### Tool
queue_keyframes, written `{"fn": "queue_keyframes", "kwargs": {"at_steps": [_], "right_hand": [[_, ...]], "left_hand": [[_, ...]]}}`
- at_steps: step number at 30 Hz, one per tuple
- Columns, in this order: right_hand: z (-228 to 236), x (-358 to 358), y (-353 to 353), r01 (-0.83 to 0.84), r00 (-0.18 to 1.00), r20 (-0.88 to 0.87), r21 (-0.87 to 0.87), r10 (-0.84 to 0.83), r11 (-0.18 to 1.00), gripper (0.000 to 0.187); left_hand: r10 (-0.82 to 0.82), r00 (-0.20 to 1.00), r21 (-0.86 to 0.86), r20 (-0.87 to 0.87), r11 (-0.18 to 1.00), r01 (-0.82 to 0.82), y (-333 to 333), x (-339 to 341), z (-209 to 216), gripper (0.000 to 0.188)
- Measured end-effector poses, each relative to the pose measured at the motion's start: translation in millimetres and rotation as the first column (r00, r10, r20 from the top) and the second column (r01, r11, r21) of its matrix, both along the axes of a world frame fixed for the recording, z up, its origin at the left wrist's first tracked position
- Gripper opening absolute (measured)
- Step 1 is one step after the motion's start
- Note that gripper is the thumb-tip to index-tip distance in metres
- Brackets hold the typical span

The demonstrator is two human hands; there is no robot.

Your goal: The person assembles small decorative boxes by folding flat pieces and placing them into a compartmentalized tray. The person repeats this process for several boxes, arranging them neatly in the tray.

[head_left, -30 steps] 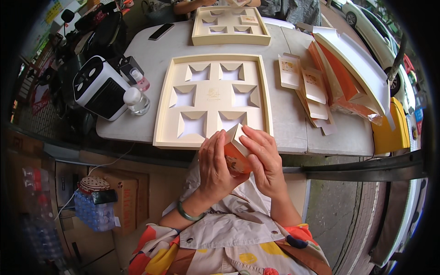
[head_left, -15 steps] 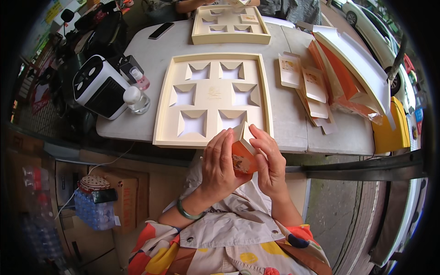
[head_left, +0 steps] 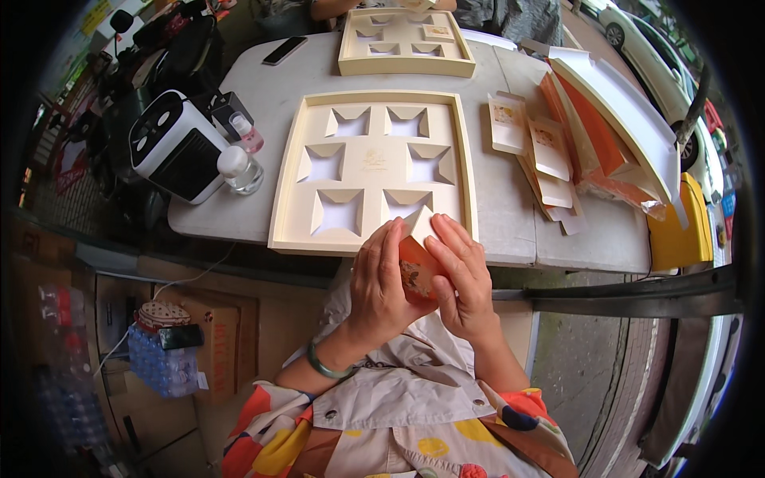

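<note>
Between my two hands is a small carton [head_left: 419, 271], orange with a printed picture on its side and cream at its top end. My left hand [head_left: 376, 275] wraps its left side, and my right hand [head_left: 462, 279] presses its right side and top edge. I hold it tilted, just past the table's near edge. Right behind it lies a large cream tray box [head_left: 374, 171] with several square cut-out openings, white showing at their bottoms. The carton and my hands overlap its near right opening.
Flat printed cartons [head_left: 550, 159] and large orange and white folded sheets [head_left: 613, 135] lie at the right. A black-and-white appliance [head_left: 179, 147], clear bottle [head_left: 241, 169] and phone [head_left: 284, 50] are on the left. Across the table, another person's hands [head_left: 339, 8] are at a second tray box [head_left: 406, 65].
The carton's top flap, standing up before, is now folded down over the end. My right fingers have moved onto it. The view has shifted slightly.
</note>
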State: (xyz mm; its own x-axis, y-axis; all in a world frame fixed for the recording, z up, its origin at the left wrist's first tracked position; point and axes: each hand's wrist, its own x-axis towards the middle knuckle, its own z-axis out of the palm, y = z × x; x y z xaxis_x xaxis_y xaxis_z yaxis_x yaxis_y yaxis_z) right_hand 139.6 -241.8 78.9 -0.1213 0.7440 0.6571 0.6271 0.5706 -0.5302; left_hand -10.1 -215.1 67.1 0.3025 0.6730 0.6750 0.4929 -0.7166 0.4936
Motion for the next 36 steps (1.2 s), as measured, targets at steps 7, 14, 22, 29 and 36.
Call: {"fn": "queue_keyframes", "kwargs": {"at_steps": [7,14,22,29,36], "right_hand": [[16.0,3.7,-2.8,-0.167,0.958,-0.253,-0.113,0.134,0.980,0.047],[15.9,27.5,-18.4,-0.017,0.946,0.324,0.011,0.013,1.000,0.070],[7.3,46.7,-17.1,-0.009,1.000,0.018,-0.266,0.015,0.964,0.064],[-40.2,13.8,-18.6,-0.372,0.679,-0.725,-0.473,-0.114,0.799,0.053],[-21.5,1.9,-7.3,-0.348,0.651,-0.757,-0.371,-0.063,0.861,0.057]], "left_hand": [[-0.050,0.998,-0.163,0.038,0.985,0.055,4.5,-4.4,0.6,0.103],[-0.231,0.962,-0.565,0.145,0.779,0.272,11.8,-19.5,13.2,0.113],[-0.159,0.616,-0.553,0.771,0.312,0.773,41.2,-59.3,-7.2,0.119],[-0.246,0.673,-0.489,0.698,0.523,0.698,14.7,-34.4,-21.1,0.093],[-0.214,0.700,-0.517,0.681,0.537,0.666,14.3,-26.0,-17.1,0.079]]}}
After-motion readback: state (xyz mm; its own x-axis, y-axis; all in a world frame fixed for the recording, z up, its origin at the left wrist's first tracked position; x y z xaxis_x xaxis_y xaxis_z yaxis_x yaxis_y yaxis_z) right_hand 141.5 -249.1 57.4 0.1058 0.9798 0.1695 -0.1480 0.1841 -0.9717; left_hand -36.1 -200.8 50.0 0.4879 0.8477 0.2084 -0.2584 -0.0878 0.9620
